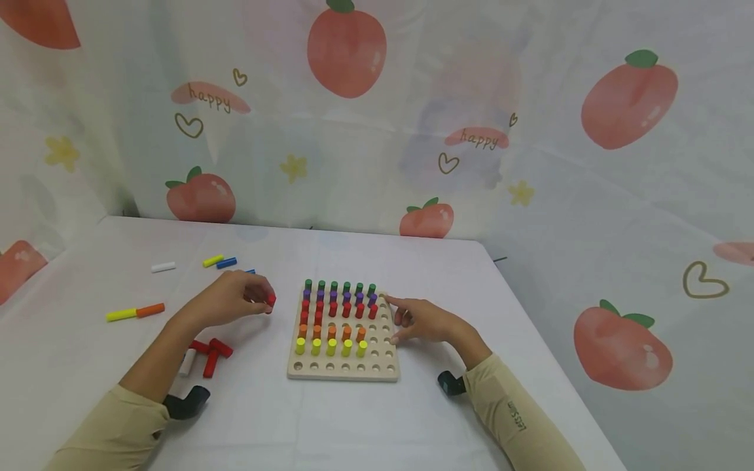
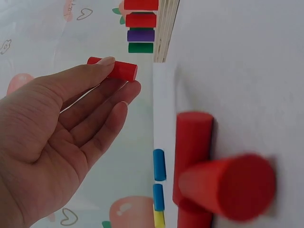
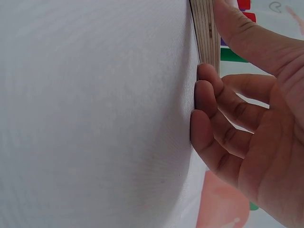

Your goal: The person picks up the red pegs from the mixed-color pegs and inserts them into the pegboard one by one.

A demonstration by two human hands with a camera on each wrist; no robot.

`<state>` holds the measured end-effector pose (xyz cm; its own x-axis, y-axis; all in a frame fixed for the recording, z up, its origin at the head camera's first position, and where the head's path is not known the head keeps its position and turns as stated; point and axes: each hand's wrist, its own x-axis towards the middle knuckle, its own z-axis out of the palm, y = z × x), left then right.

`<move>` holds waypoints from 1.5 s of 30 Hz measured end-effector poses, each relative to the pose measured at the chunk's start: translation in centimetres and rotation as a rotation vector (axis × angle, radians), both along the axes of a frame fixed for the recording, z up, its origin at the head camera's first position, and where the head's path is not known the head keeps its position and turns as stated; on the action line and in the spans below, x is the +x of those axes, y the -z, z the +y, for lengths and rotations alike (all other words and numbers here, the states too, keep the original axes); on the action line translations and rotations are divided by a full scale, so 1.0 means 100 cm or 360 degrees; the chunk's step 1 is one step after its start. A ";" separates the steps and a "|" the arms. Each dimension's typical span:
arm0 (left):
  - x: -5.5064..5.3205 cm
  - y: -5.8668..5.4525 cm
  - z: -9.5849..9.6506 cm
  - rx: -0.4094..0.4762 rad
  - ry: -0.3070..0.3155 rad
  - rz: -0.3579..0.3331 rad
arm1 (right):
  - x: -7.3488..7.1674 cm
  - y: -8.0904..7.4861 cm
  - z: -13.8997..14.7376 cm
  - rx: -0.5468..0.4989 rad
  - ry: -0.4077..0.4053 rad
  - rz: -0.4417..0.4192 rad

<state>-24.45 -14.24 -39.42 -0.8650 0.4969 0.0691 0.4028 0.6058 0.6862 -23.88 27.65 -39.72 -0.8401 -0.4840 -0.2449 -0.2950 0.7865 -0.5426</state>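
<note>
Between thumb and fingertips, my left hand pinches a red peg, held in the air left of the wooden pegboard. Rows of green, purple, red, orange and yellow pegs stand upright in the board. A second red row, nearer me, has two pegs at its left end. My right hand rests along the board's right edge, its index finger reaching the far right corner and its thumb touching the edge. In the right wrist view, the other fingertips are loosely bent, low beside the board.
Loose red pegs and a white peg lie near my left forearm. Farther left are a yellow peg and an orange peg. White, yellow and blue pegs lie toward the back left.
</note>
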 end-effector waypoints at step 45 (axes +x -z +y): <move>-0.008 -0.019 0.100 0.0076 0.0227 -0.0066 | 0.001 -0.003 -0.001 0.0058 0.0048 -0.0031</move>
